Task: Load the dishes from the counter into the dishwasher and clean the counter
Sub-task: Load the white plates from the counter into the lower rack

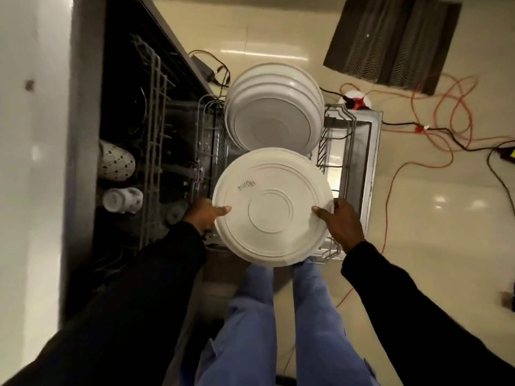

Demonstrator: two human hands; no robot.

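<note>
A white plate, underside up, hangs over the pulled-out lower rack, its rim gripped by the left hand and right hand. Several plates already stand racked just beyond, and cups sit in the upper rack. This plate isn't slotted yet, and the tabletop is out of view, so what's left there is unclear.

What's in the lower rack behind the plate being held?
A row of white plates stands in the lower rack. Both hands hold another plate, which hides the rack beneath it.
</note>
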